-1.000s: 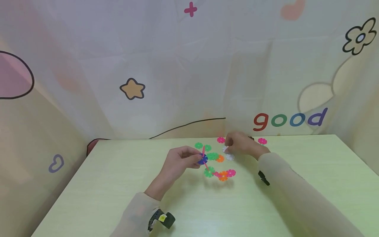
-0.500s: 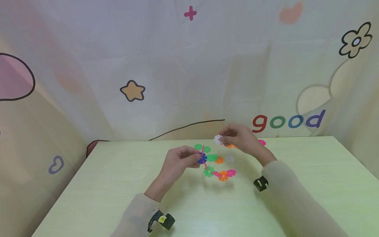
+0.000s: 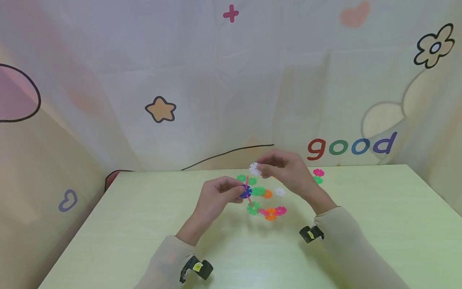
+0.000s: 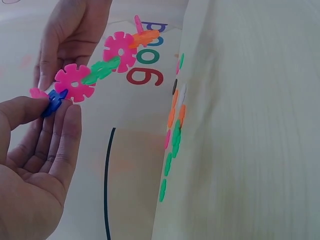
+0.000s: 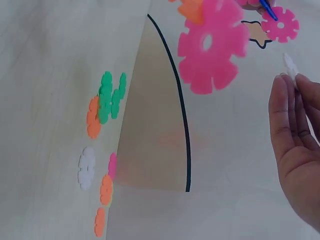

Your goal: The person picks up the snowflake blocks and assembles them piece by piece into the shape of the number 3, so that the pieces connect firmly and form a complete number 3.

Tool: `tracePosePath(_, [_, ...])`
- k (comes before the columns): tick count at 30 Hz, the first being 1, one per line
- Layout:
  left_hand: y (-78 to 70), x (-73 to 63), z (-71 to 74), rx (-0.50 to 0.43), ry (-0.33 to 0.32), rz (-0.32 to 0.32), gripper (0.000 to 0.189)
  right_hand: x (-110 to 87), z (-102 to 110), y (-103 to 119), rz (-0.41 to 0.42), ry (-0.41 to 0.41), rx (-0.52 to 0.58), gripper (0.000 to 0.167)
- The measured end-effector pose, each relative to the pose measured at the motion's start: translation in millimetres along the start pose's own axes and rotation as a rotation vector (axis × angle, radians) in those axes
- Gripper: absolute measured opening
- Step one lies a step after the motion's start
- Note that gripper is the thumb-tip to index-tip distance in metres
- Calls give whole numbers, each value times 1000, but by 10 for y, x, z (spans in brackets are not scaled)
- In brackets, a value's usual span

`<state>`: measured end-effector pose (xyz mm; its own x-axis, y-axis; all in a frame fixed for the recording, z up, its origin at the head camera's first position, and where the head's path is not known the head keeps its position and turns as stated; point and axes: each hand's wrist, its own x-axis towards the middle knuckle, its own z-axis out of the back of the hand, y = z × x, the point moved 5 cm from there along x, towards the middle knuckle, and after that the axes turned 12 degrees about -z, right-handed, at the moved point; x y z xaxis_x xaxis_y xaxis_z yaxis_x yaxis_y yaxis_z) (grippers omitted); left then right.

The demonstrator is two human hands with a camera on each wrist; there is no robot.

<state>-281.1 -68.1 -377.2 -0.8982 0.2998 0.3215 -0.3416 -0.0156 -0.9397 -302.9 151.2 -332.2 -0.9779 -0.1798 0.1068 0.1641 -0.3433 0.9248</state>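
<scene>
My left hand (image 3: 216,196) pinches a blue snowflake disc (image 3: 247,192) between thumb and fingers, above the table. That disc is one end of a linked chain; in the left wrist view a pink disc (image 4: 75,86), a green disc (image 4: 101,71), another pink disc (image 4: 120,52) and an orange disc (image 4: 145,38) follow it. My right hand (image 3: 288,172) holds a loose white snowflake disc (image 3: 255,169) by its edge, just above and right of the blue one. The two discs are apart. In the right wrist view this white disc (image 5: 290,65) appears edge-on.
Loose discs lie toward the table's far side: green ones (image 3: 258,191), an orange one (image 3: 267,194), a white one (image 3: 279,192) and a pink one (image 3: 318,172). A printed curtain (image 3: 216,100) hangs behind the pale table (image 3: 144,224).
My right hand has lifted one white disc from the loose pieces and carried it left toward the blue disc. The left hand with the chain has stayed nearly still.
</scene>
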Motion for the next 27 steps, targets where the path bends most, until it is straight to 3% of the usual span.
tracePosePath(14, [-18, -9, -37, -11, 25, -32, 17, -55, -42, 60, 55, 15, -70, 18])
tracePosePath(27, [-14, -12, -36, 47, 11, -24, 16, -92, -50, 120, 127, 19, -158, 16])
